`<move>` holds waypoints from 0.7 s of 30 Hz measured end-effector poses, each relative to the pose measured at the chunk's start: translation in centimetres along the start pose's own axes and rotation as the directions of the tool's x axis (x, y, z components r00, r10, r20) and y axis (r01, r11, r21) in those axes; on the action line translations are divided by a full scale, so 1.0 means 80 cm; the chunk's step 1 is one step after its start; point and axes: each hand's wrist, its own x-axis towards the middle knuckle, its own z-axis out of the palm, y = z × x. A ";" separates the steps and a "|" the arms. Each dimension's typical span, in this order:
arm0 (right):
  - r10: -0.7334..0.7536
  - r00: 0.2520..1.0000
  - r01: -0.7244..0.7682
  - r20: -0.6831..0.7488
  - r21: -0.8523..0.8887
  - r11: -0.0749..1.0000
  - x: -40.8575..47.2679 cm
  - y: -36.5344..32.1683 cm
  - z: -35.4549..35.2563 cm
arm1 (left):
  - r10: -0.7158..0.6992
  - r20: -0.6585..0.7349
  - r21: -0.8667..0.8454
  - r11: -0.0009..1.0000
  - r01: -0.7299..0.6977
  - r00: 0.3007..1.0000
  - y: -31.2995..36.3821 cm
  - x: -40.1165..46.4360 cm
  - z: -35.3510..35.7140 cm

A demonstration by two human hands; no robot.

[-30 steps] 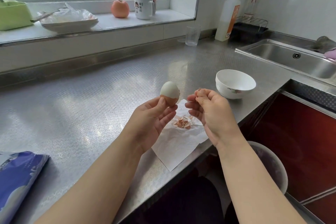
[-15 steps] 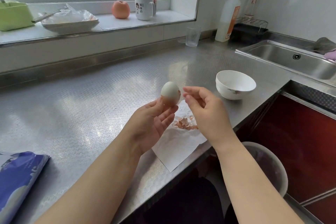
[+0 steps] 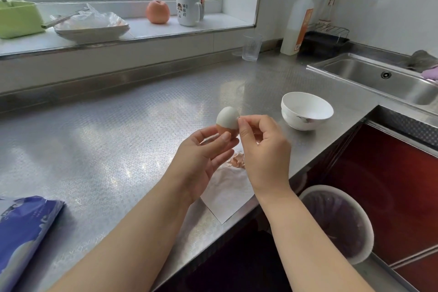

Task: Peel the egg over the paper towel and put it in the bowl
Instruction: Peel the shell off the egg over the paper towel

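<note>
My left hand (image 3: 203, 156) holds the egg (image 3: 228, 119) upright by its lower end, above the counter. The egg's top half is bare white; brown shell still covers the bottom. My right hand (image 3: 263, 149) is beside it, thumb and forefinger pinching at the egg's right side by the shell edge. Below my hands lies the white paper towel (image 3: 227, 194) at the counter's front edge, with brown shell bits (image 3: 237, 161) on it. The white bowl (image 3: 307, 111) stands empty to the right of the egg.
A sink (image 3: 379, 78) is at the far right, a clear glass (image 3: 251, 47) and a white bottle (image 3: 297, 26) at the back. A blue packet (image 3: 21, 237) lies at the left. A lined bin (image 3: 339, 223) stands below the counter edge.
My right hand dropped a shell piece onto the towel, then came back to the egg and now pinches at its side. My left hand kept the egg nearly still.
</note>
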 end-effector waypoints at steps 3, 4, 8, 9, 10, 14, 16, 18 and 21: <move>-0.031 0.999 0.030 -0.042 -0.043 0.999 -0.002 0.001 0.007 | 0.013 0.001 0.032 0.999 -0.013 1.000 -0.002 0.001 0.000; -0.020 0.998 0.018 -0.056 -0.035 0.999 -0.003 0.000 0.009 | 0.013 0.011 0.042 0.999 -0.014 1.000 -0.003 0.001 0.000; 0.085 0.993 -0.084 -0.077 0.028 0.996 -0.005 -0.005 0.016 | 0.011 0.033 0.072 0.997 -0.013 0.999 -0.005 0.002 -0.001; 0.107 0.991 -0.105 -0.075 0.035 0.994 -0.005 -0.006 0.016 | 0.012 0.033 0.076 0.997 -0.014 0.999 -0.006 0.003 -0.001; 0.139 0.988 -0.136 -0.064 0.053 0.989 -0.004 -0.007 0.017 | 0.013 0.035 0.075 0.997 -0.015 0.999 -0.005 0.003 -0.002; 0.314 0.949 -0.313 0.020 0.152 0.937 0.004 -0.011 0.013 | -0.015 0.070 0.044 0.999 0.012 0.997 -0.003 0.003 -0.002; 0.411 0.909 -0.417 0.072 0.224 0.881 0.011 -0.012 0.008 | -0.046 0.092 0.025 0.999 0.044 0.995 -0.001 0.003 -0.003; 0.511 0.847 -0.528 0.149 0.356 0.771 0.017 -0.013 0.002 | -0.067 0.102 -0.002 0.998 0.067 0.993 0.001 0.002 -0.004; 0.559 0.815 -0.568 0.154 0.405 0.717 0.025 -0.004 -0.007 | -0.079 0.118 -0.022 0.996 0.082 0.990 0.003 0.001 -0.004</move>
